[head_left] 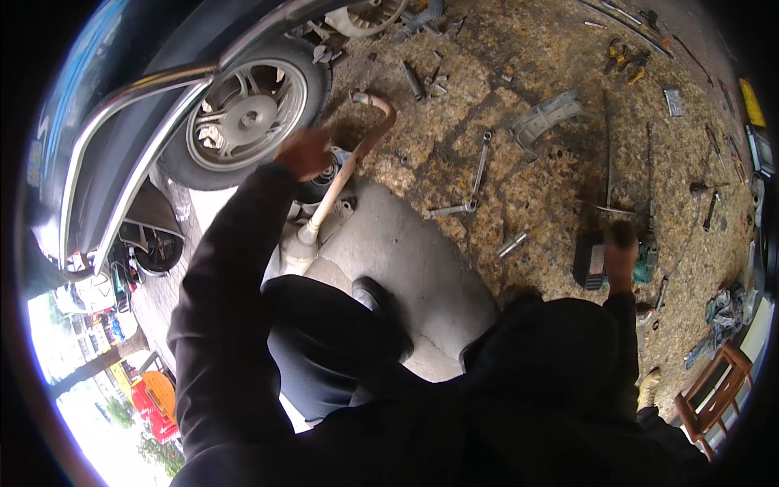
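Note:
Over the edge of a tyre, beside a spoked wheel (pixel 247 119), hovers or rests my left hand (pixel 306 154); its fingers are too blurred to read. Close by, a rusty bent exhaust pipe (pixel 349 169) runs down toward my knee, past a round dark part (pixel 318 182) partly under the hand. Out to the right, my right hand (pixel 621 261) is at a green and black power tool (pixel 593 261) on the ground, covering its middle. Blur and shadow hide the fingers, so I cannot tell whether they grip it.
A curved grey part (pixel 548 118), two wrenches (pixel 482 162) meeting end to end and a socket (pixel 511 244) lie on the stained ground. Long rods (pixel 608 154) lie beyond my right hand. A dark vehicle body (pixel 146 81) curves over the left. A wooden stool (pixel 714 394) stands lower right.

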Demonstrator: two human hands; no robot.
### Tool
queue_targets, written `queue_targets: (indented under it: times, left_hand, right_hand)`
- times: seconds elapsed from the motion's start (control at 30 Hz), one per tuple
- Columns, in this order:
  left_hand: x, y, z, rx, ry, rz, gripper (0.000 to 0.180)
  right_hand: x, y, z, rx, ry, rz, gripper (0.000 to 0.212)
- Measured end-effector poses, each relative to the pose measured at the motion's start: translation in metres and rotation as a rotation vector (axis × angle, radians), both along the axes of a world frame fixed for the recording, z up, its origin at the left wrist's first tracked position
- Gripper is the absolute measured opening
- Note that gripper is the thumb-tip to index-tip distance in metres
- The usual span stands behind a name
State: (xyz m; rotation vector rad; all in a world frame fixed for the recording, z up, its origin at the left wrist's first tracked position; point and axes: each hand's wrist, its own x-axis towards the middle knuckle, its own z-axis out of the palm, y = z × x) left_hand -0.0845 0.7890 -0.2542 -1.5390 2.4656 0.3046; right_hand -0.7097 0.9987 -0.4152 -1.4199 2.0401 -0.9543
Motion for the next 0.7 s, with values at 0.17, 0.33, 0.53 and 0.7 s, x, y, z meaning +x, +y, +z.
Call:
queue_targets:
  times: [0.17, 0.33, 0.53, 0.7]
  left_hand:
    - [0.021, 0.043, 0.020, 0.199, 0.312, 0.499, 0.025]
    - [-0.079, 0.069, 0.138, 0.144, 0.993, 0.151, 0.028]
    - [-0.146, 0.081, 0.237, -0.205, 1.447, -0.246, 0.036]
    - [-0.151, 0.093, 0.238, -0.240, 1.501, -0.260, 0.037]
  right_hand:
    - [0.097, -0.108, 0.109, 0.125, -0.045, 0.460, 0.020]
    - [0.156, -0.175, 0.267, -0.132, -0.403, 0.715, 0.022]
    - [0.164, -0.156, 0.369, -0.725, -0.326, 0.974, 0.040]
    - [0.150, -0.136, 0.366, -0.717, -0.273, 0.914, 0.039]
